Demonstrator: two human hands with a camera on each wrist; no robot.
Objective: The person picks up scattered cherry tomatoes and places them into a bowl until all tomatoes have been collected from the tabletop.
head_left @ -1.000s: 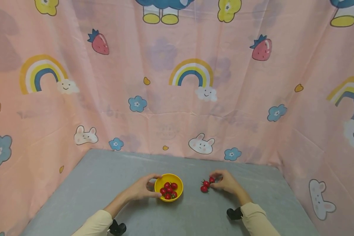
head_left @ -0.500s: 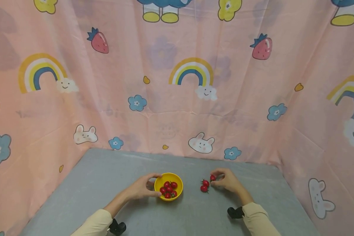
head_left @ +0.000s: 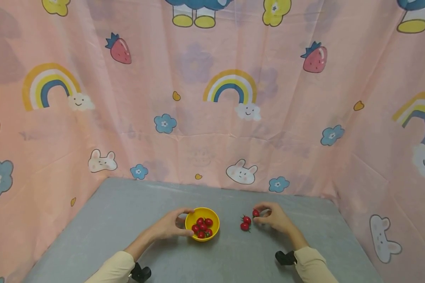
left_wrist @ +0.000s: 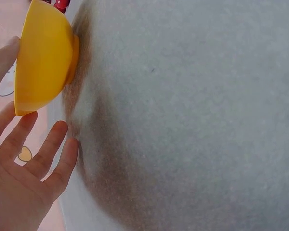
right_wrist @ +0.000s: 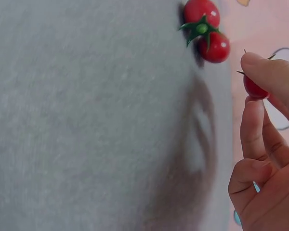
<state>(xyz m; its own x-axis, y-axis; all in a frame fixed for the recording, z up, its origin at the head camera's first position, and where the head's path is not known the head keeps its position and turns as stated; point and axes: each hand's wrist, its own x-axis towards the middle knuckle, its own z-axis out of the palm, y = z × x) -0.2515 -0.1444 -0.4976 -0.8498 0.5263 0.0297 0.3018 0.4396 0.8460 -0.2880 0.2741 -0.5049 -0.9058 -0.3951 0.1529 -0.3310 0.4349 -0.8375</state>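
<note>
A yellow bowl [head_left: 214,234] with several cherry tomatoes [head_left: 203,226] inside stands upright on the grey table. On its left side my left hand [head_left: 168,226] holds the rim between thumb and fingers; the left wrist view shows the thumb against the yellow bowl [left_wrist: 45,57] and the outer fingers spread apart from it. To the right, my right hand [head_left: 274,218] pinches a single cherry tomato [right_wrist: 254,86] between thumb and fingertips, its green stem tips poking out. Just left of that hand, two more cherry tomatoes [right_wrist: 215,47] lie touching each other on the table.
The grey table [head_left: 145,200] reaches back to a pink curtain [head_left: 134,98] printed with rainbows, rabbits and flowers, which also closes off both sides. Black wrist mounts [head_left: 141,272] stick out below the sleeves.
The right hand has drawn its cherry tomato slightly up and right, apart from the other two. The left hand and bowl stay in place.
</note>
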